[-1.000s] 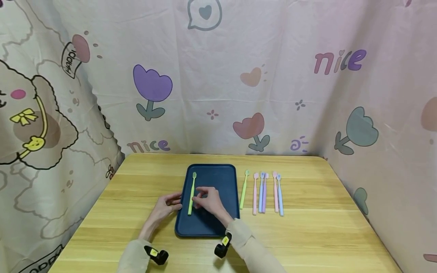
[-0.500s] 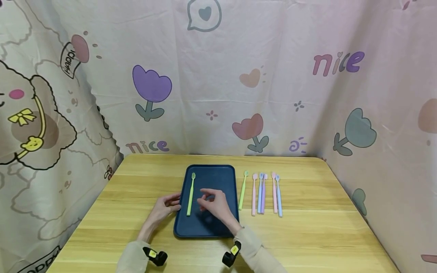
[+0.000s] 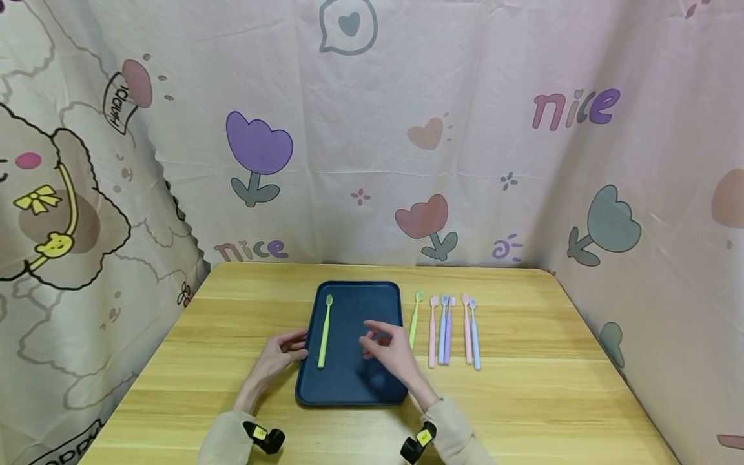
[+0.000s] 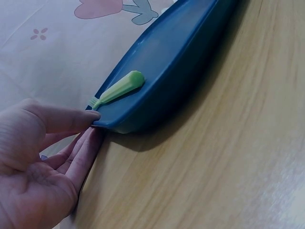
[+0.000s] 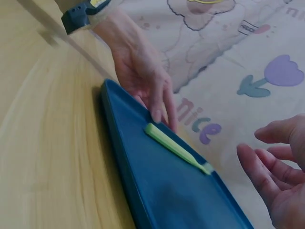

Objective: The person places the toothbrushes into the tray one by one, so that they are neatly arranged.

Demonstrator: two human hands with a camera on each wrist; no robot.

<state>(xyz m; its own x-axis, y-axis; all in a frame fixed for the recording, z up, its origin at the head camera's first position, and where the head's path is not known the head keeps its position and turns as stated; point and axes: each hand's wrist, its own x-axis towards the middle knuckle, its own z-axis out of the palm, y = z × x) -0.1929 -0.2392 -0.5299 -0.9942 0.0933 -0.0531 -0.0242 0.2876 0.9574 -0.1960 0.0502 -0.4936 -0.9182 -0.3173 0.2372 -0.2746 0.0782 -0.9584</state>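
Note:
A dark blue tray (image 3: pixel 354 387) lies on the table, a green toothbrush (image 3: pixel 324 336) lengthwise near its left side. My left hand (image 3: pixel 280 355) grips the tray's left rim; in the left wrist view, the thumb of that hand (image 4: pixel 52 148) is on the rim and the fingers are against the outside. Over the tray's right part hovers my right hand (image 3: pixel 392 352), fingers loosely bent and holding nothing. The right wrist view shows a gap between thumb and forefinger of this hand (image 5: pixel 281 167), with the green toothbrush (image 5: pixel 171 145) on the tray beyond.
Right of the tray, another green toothbrush (image 3: pixel 415 320) lies beside a pink one (image 3: pixel 433 336), a blue one (image 3: pixel 443 336), a purple one (image 3: pixel 449 336), a second pink one (image 3: pixel 467 332) and a second blue one (image 3: pixel 475 336). A patterned curtain (image 3: pixel 360 148) hangs behind the table.
My right hand has moved right, away from the green toothbrush on the tray, to the tray's right side. The left hand stays at the rim.

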